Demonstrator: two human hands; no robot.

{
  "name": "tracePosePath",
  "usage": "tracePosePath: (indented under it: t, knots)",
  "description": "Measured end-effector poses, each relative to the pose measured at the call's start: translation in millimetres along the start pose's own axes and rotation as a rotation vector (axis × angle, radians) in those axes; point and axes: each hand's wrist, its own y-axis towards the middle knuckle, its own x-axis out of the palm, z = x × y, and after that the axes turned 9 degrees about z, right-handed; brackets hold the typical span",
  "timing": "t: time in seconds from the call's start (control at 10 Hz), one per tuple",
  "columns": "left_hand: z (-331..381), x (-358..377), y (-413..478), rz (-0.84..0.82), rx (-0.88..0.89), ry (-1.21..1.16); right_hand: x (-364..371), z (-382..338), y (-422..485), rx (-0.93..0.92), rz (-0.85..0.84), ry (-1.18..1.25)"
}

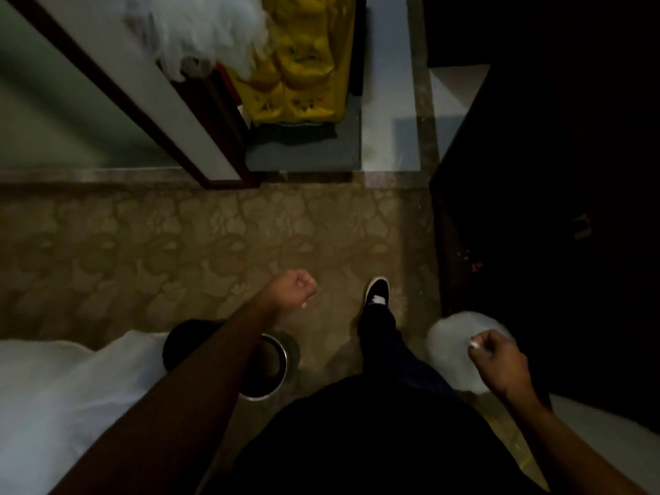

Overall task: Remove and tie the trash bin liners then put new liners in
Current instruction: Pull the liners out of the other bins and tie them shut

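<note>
Trash bin liner (pixel 451 355): whitish, bulging sack, blurred. It hangs just beyond and below the fingers of the right hand (pixel 498 362), which curl tight round its gathered neck. Whether the neck is knotted cannot be told.

Left hand (pixel 294 289): fingers curled into a fist, with nothing seen in them. It is held out over the carpet (pixel 143 244), well apart from the sack.

Trash bin (pixel 282 355): round, with a metal rim and a dark inside. It stands behind the left fingers, partly under that forearm. No pale liner shows over its rim, though the inside is too dim to be sure.

Yellow cart bag (pixel 303 66): far ahead of both sets of fingers, with a white sack (pixel 207 26) heaped beside it.

Shoe (pixel 376 292): stepping forward, between the two hands.

Progress, judged: the liner is out of this bin and carried, probably toward the cart. Still to do are the tie, if it is not yet made, and a fresh liner in the bin.
</note>
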Motion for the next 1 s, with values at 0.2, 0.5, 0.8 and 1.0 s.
tracePosePath:
  t: [0.2,0.5,0.8,1.0]
  knots:
    - [58.5,-66.3,82.5,0.056,-0.079,0.031,-4.5,-102.9,117.5,-0.105,-0.114,-0.066]
    - [30.9,-121.2,135.0,0.159,-0.316,-0.076,-11.1,-345.3,238.3,-0.497,-0.175,0.126]
    - [47.4,-208.2,231.5,0.205,-0.265,-0.179,-31.2,-557.8,269.5,-0.720,-0.156,0.366]
    - [101.5,-254.4,301.0,0.195,-0.145,-0.214,-69.2,-647.6,266.9,-0.841,-0.064,0.462]
